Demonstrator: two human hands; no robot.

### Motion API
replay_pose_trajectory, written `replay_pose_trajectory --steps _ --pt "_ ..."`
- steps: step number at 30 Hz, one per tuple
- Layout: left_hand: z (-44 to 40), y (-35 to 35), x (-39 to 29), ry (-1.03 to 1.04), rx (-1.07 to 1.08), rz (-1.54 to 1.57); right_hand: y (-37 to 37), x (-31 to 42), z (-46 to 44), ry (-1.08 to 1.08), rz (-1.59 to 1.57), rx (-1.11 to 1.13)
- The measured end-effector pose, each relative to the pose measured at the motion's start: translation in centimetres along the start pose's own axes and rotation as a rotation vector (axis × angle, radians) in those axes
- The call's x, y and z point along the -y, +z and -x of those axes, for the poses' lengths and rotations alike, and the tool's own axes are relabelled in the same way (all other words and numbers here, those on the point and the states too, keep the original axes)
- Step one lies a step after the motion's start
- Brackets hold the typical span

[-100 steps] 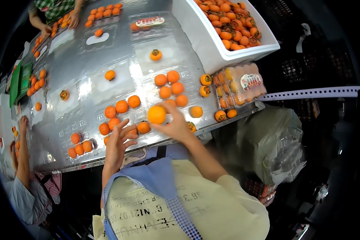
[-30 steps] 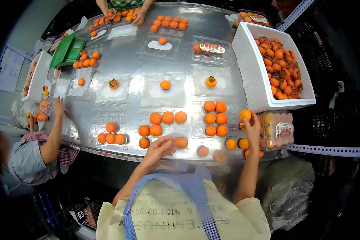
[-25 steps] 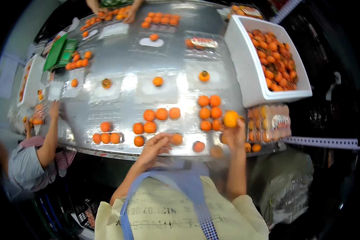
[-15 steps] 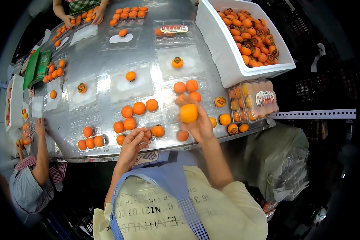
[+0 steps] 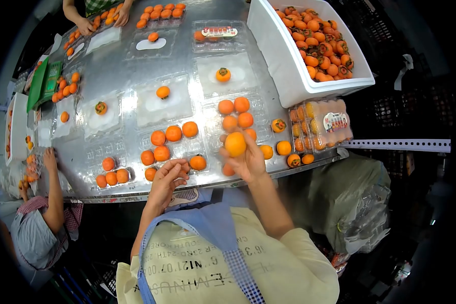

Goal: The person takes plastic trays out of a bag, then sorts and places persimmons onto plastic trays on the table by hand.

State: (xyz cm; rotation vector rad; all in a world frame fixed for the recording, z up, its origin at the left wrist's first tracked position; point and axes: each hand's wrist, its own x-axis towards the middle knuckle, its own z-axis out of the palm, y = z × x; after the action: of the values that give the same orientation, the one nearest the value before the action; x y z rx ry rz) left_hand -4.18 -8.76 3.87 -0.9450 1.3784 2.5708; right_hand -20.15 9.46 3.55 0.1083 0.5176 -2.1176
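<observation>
My right hand [image 5: 251,161] holds a persimmon [image 5: 235,144] in its fingers, above the near end of a clear tray [image 5: 261,109] with several persimmons in it. My left hand [image 5: 168,178] hovers at the table's front edge with its fingers curled; an orange fruit shows partly behind them, and whether they grip it is unclear. Just right of these fingers lies a persimmon [image 5: 197,162] in the middle clear tray, which has more fruits in rows. Several loose persimmons [image 5: 283,148] lie to the right of my right hand.
A white foam box [image 5: 319,90] full of persimmons stands at the right. Below it is a packed clear box [image 5: 321,124]. Other trays, a green scale [image 5: 51,81] and single persimmons on liners are spread over the metal table [image 5: 116,63]. Co-workers' hands are at the far and left sides.
Since a second ago, my right hand has come left from the loose fruits with the persimmon. My left hand stays near the front edge. The camera view has turned and shifted.
</observation>
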Motion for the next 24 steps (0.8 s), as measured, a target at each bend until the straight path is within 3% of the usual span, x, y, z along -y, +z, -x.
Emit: replay_pose_trajectory --steps 7,10,13,16,17,19,21,24 --pt "-0.1 -0.2 0.3 0.011 0.005 0.001 -0.9 -0.2 -0.3 0.044 -0.078 0.056" --pt "0.0 0.1 0.1 0.011 -0.009 -0.004 0.3 -1.0 0.0 -0.077 0.158 -0.144" --pt "0.1 0.1 0.0 0.004 -0.017 -0.006 1.6 -0.7 0.3 0.061 1.016 -0.127" --pt "0.0 0.2 0.0 -0.004 -0.022 -0.011 0.3 -1.7 0.0 -0.265 1.299 -0.018" --pt "0.0 0.1 0.0 -0.003 -0.013 -0.012 -0.3 -1.1 -0.2 -0.416 1.377 -0.085" --pt "-0.1 -0.2 0.2 0.004 -0.006 -0.008 -1.3 2.2 -0.6 -0.439 1.284 -0.44" --pt "0.1 -0.3 0.3 0.013 -0.016 -0.002 -4.0 6.9 -1.7 -0.66 1.473 -0.657" --pt "0.2 -0.3 0.3 0.023 -0.039 0.009 -8.2 11.3 -2.5 -0.615 1.839 -0.761"
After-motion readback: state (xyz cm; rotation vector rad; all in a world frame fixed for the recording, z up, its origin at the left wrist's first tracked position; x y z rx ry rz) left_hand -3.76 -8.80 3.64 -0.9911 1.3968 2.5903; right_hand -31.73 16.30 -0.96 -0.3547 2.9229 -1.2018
